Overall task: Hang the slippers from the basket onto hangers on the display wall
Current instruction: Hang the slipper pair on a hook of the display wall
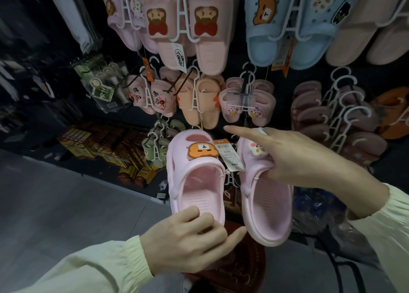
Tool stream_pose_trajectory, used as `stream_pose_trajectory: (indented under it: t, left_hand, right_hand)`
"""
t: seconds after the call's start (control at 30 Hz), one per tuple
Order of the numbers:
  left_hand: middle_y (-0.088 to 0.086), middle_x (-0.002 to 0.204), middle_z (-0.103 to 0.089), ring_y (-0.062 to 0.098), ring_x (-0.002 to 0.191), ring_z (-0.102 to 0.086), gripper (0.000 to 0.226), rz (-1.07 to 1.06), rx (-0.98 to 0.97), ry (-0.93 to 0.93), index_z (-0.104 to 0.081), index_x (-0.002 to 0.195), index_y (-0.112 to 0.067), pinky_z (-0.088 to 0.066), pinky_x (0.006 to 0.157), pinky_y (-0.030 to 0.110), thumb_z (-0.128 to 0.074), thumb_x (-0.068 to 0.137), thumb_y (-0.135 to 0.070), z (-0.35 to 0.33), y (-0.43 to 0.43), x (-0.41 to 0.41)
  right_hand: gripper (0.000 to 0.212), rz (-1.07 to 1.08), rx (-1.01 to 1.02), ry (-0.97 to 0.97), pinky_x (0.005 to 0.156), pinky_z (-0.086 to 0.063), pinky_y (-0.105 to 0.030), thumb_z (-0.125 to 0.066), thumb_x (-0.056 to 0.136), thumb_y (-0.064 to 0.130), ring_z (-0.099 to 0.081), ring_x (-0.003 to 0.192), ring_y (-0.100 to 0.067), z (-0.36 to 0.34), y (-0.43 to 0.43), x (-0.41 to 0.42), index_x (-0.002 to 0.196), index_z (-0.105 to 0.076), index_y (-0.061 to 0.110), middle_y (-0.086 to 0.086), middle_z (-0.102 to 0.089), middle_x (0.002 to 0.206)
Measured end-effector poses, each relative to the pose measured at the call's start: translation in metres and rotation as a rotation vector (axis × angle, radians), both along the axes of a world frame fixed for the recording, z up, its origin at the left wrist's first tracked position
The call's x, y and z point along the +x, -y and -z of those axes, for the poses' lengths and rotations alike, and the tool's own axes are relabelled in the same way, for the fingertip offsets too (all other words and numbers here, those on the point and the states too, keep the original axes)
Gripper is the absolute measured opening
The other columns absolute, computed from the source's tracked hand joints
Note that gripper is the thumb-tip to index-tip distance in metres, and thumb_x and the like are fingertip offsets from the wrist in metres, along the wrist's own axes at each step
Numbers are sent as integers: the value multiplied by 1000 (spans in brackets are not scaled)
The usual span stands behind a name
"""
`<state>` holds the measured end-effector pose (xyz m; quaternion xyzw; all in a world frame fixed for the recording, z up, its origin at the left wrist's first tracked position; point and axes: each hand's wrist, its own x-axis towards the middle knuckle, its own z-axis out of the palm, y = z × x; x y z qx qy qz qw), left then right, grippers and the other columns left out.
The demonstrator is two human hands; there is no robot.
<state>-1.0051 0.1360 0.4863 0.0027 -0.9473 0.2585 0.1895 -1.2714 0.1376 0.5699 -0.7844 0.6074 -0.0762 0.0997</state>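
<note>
Two pale pink slippers hang side by side in front of the display wall (285,102). The left slipper (194,182) carries an orange bear charm. The right slipper (267,206) carries a white and pink charm, and a price tag (230,155) sits between them. My left hand (188,241) grips the heel of the left slipper from below. My right hand (294,157) holds the upper of the right slipper, with the forefinger stretched out to the left. A white hanger (230,179) shows faintly between the pair. The basket is not visible.
Many slipper pairs on white hangers fill the wall: pink ones (183,26) above, blue ones (292,22) at top right, peach ones (199,100) in the middle, dark pink ones (332,120) at right. Packaged goods (104,89) hang left. Grey floor (66,204) lies below left.
</note>
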Motion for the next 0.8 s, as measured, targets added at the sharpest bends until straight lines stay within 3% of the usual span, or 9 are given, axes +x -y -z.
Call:
stream_pose_trajectory:
  t: [0.13, 0.47, 0.8]
  left_hand:
    - [-6, 78, -54, 14, 65, -42, 40, 0, -9, -1, -63, 135, -15, -40, 58, 28, -52, 97, -5, -3, -2, 0]
    - [-5, 76, -53, 16, 66, -40, 39, -56, -1, -46, -64, 132, -14, -37, 60, 30, -51, 97, -3, -6, -2, 2]
    - [-1, 73, -51, 17, 62, -37, 43, -165, 3, -81, -60, 136, -11, -30, 59, 32, -48, 97, 1, -6, -1, 8]
  right_hand:
    - [107, -21, 76, -62, 60, -48, -34, -57, 81, 15, -52, 74, -13, -1, -2, 3, 138, 16, 71, 10, -48, 91]
    - [111, 41, 137, -35, 64, -52, -48, -62, 78, 19, -57, 70, -22, 6, -6, 3, 141, 16, 67, 3, -52, 79]
    - [106, 118, 104, -25, 68, -52, -38, -64, 80, 26, -53, 74, -12, 7, -11, -12, 145, 13, 62, 9, -50, 83]
